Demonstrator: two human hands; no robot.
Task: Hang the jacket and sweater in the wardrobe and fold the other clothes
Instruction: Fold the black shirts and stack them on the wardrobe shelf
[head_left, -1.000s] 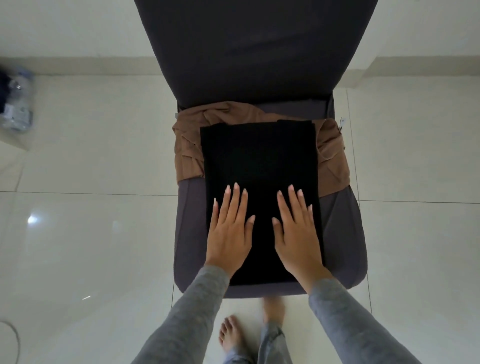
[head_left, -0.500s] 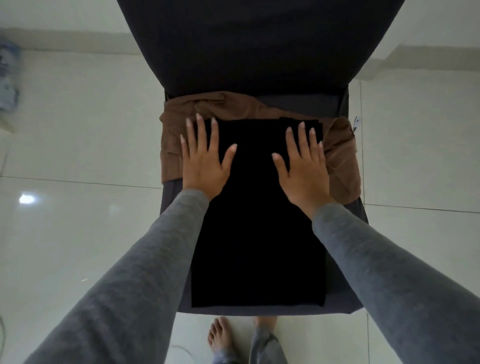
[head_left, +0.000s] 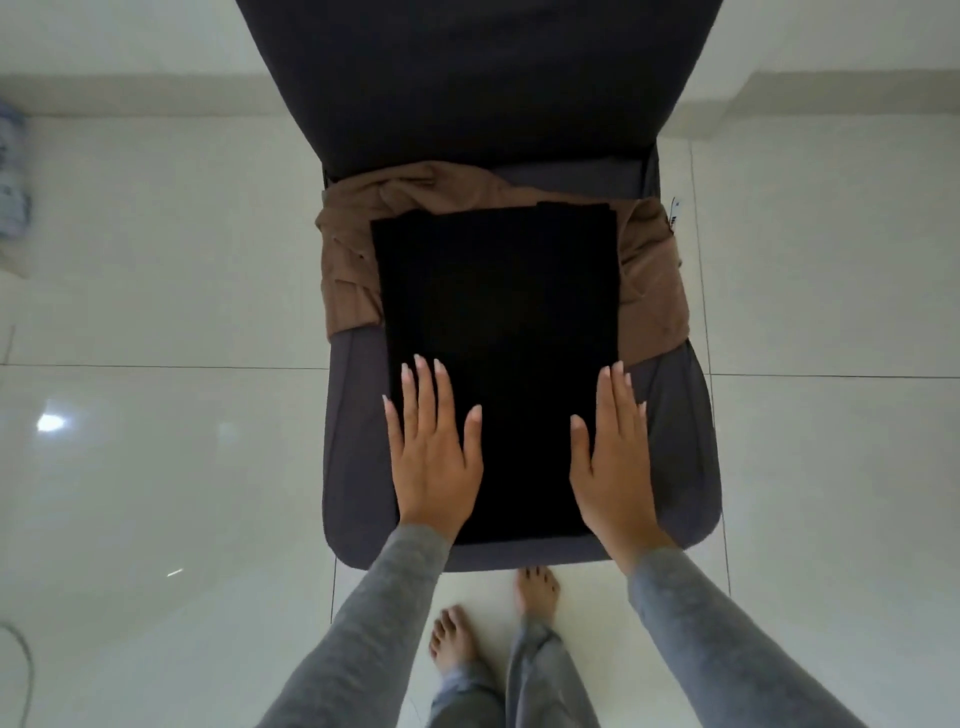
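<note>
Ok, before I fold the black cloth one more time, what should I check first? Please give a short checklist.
1. Both hands flat on the black cloth: ok, the left hand and right hand rest on its near end.
2. Cloth fully on the seat: ok.
3. Side edges straight: ok.
4. Layers aligned at the far edge: not ok, one layer sticks out at the far right corner.
5. Even base: not ok, the far end lies on a bunched brown garment.
6. Surface free of wrinkles: cannot tell, too dark.
</note>
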